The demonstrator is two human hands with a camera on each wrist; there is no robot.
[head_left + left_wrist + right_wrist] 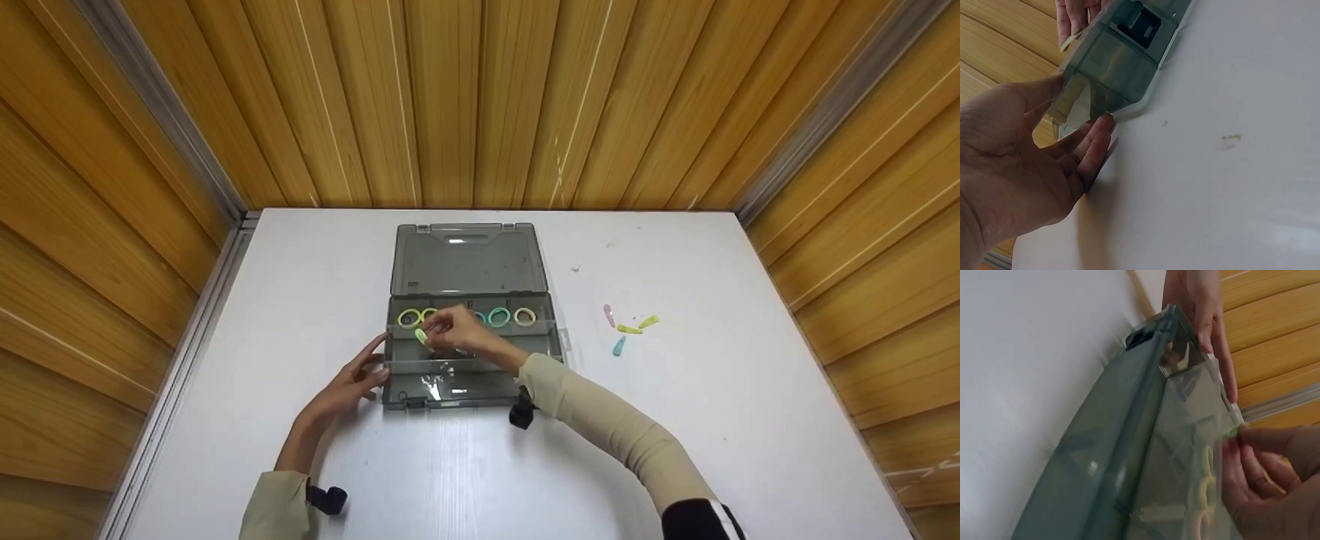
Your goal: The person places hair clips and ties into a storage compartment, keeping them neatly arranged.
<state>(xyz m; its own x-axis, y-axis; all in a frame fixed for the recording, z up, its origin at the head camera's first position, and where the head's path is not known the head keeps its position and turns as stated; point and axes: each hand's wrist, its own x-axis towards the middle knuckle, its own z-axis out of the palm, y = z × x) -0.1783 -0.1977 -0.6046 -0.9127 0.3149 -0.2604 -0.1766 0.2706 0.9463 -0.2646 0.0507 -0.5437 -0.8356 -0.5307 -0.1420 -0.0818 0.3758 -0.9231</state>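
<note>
A grey see-through compartment box (472,384) lies on the table with its lid (469,262) folded back. My right hand (459,330) is over the middle compartments, pinching a light green hair clip (422,337) between thumb and fingertips. The clip shows as a small green patch (1232,432) in the right wrist view. My left hand (351,384) rests against the box's left side with relaxed fingers (1092,149) touching its wall. Along the back row lie yellow rings (409,319), teal rings (499,317) and a peach ring (525,317); my right hand partly hides this row.
Right of the box, loose hair clips lie on the white table (720,390): a pink one (609,315), two yellow ones, including one yellow clip (649,321), and a teal one (619,346). Wood-patterned walls (465,105) stand behind and at both sides.
</note>
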